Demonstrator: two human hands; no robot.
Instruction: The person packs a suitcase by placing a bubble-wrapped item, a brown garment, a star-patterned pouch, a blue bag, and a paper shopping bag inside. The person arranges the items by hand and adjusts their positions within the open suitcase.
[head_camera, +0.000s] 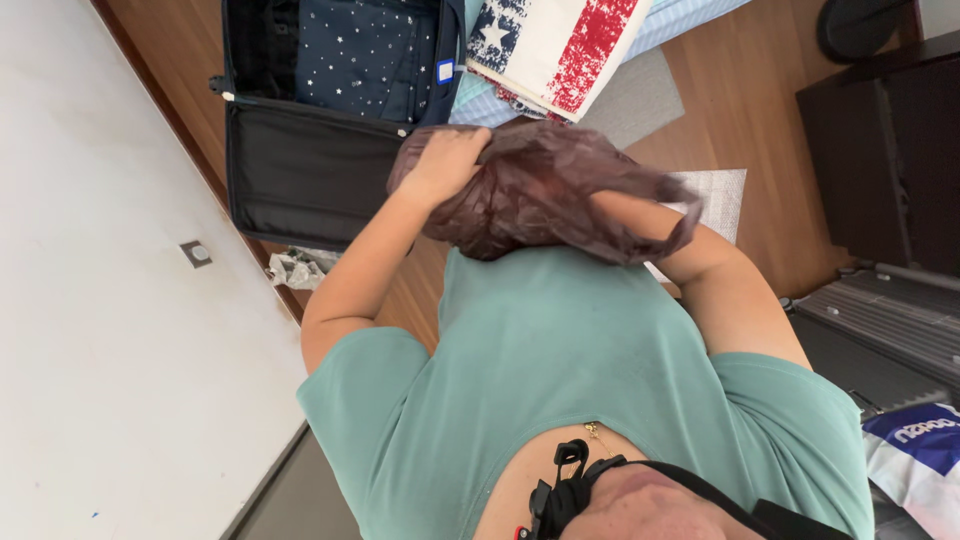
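Crinkling thin brown plastic bag (540, 195) (glossy, bulging) under left hand (445, 160)

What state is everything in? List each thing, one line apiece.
Crinkled dark brown plastic bag, bulging, held up.
Left hand, closed on the bag's top.
Black fabric suitcase, lying open.
Navy star-patterned cloth, packed inside the suitcase.
Red, white and blue printed fabric, folded, lying beside the suitcase.
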